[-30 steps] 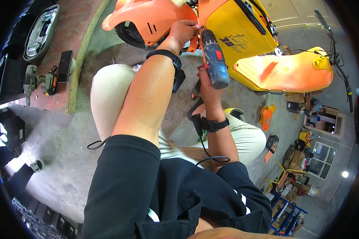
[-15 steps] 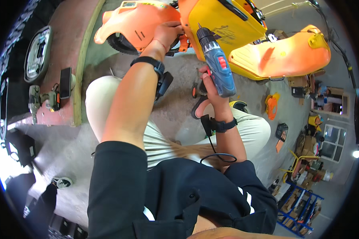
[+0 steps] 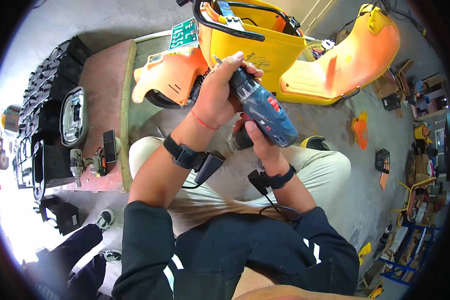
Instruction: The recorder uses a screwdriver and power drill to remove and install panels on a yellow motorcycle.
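My left hand [image 3: 219, 95] is closed at the front of a blue cordless drill [image 3: 276, 122], its fingers around the area of the black and silver chuck. A thin bit [image 3: 217, 59] pokes up to the left beside my thumb. My right hand [image 3: 261, 142] grips the drill's handle below the body, with the thumb on its side. Beyond the drill stands a yellow scooter [image 3: 250, 52] with an orange front fender [image 3: 170, 75] and a long orange-and-yellow part [image 3: 335, 67] on the right. My left hand partly hides the scooter's lower front.
At left, a pink board [image 3: 97, 75] holds tools, a phone [image 3: 110, 145] and a silver-rimmed housing [image 3: 74, 115], beside black boxes [image 3: 42, 90]. Another person's legs [image 3: 77, 255] are at lower left. An orange part [image 3: 360, 130] and a black basket [image 3: 382, 160] lie right; cluttered shelves [image 3: 407, 255] line the wall.
My left hand has left the orange part beside the scooter's front and moved down-right onto the drill's front. The drill has tilted further. The view has shifted, showing more above and left.
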